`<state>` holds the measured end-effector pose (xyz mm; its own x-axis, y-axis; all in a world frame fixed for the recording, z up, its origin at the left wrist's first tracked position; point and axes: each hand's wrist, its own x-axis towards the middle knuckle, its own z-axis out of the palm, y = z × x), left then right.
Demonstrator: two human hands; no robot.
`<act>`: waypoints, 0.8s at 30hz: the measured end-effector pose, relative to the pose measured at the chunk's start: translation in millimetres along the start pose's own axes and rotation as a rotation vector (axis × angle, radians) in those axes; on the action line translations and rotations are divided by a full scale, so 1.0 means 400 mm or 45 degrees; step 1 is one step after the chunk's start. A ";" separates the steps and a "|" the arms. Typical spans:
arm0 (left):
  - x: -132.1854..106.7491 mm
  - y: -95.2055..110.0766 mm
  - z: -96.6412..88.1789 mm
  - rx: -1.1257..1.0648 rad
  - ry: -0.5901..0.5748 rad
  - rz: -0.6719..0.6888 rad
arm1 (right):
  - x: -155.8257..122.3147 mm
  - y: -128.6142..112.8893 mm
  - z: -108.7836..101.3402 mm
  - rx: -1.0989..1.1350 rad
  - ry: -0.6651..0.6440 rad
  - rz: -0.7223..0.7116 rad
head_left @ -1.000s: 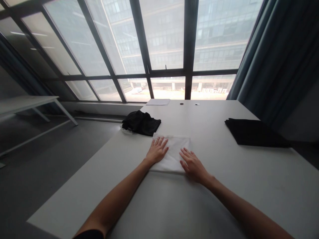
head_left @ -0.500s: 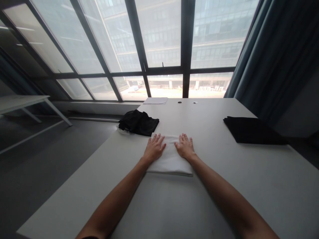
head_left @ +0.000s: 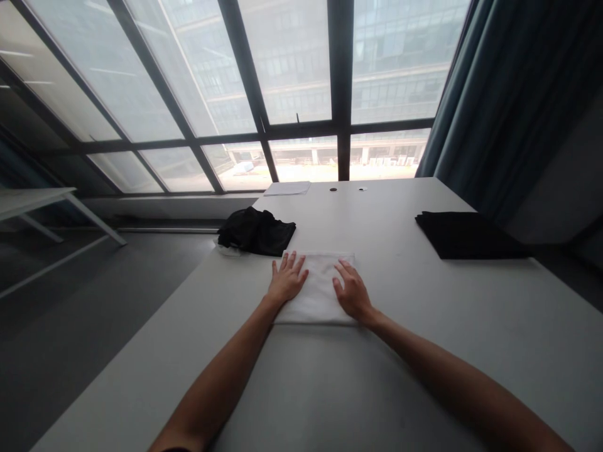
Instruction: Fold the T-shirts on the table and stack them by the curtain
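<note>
Both hands lie flat, palms down, on a folded white cloth (head_left: 316, 290) at the centre of the frame. The left hand (head_left: 284, 282) rests on the cloth's left part with its fingers spread and pointing toward the top of the frame; the right hand (head_left: 351, 290) rests on the right part, fingers loosely spread and angled up and slightly left. Neither grip closes on anything — each is wide, pressing on the fabric rather than holding it. A bare strip of the cloth shows between the two hands. Both forearms run down to the lower edge of the frame, the left one toward the lower left, the right one toward the lower right.

The cloth is a neat rectangle lying flat on the pale grey counter (head_left: 377, 389), its near edge just below the wrists. Just above and left of it, near the counter's left edge, sits a crumpled black garment (head_left: 255, 231) with a bit of white fabric showing under its left side. Well apart, at the right of the frame, a folded black cloth (head_left: 464, 234) lies flat. At the far end of the counter — upper centre — lies a sheet of paper (head_left: 287, 188). Behind it stand a large window (head_left: 292, 69) and, at the upper right, a dark curtain (head_left: 518, 94)
</note>
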<state>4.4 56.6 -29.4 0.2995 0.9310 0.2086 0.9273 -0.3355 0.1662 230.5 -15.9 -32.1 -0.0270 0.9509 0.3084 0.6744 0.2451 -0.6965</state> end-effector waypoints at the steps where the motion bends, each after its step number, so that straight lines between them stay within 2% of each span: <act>1: -0.003 0.017 -0.010 -0.035 0.056 0.008 | 0.011 0.008 -0.017 0.121 0.058 0.153; 3: -0.008 0.067 -0.025 -0.175 0.145 0.056 | 0.033 0.027 -0.052 0.387 0.066 0.519; 5: -0.009 0.134 -0.028 -0.420 0.106 0.139 | 0.051 0.046 -0.084 0.596 -0.034 0.803; 8: 0.001 0.237 -0.011 -0.756 -0.119 0.182 | 0.071 0.066 -0.121 0.745 -0.168 0.978; 10: 0.013 0.287 0.006 -0.825 -0.213 0.122 | 0.082 0.071 -0.137 0.834 -0.236 1.052; 13: 0.028 0.319 0.025 -0.801 -0.206 0.047 | 0.095 0.067 -0.147 0.967 -0.323 1.100; 18: 0.032 0.308 0.026 -0.894 -0.169 -0.105 | 0.101 0.062 -0.136 1.232 -0.373 0.987; 20: 0.029 0.303 0.018 -0.963 -0.203 -0.142 | 0.096 0.069 -0.129 1.352 -0.421 0.937; 22: 0.029 0.302 0.005 -1.052 -0.303 -0.204 | 0.086 0.079 -0.123 1.403 -0.381 0.922; 24: 0.033 0.307 -0.016 -1.145 -0.389 -0.296 | 0.074 0.091 -0.121 1.367 -0.233 0.938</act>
<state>120.6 26.7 0.0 0.2936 0.9424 -0.1601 0.4913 -0.0051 0.8710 289.8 11.9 -17.1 -0.0635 0.9162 -0.3956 -0.3429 -0.3923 -0.8535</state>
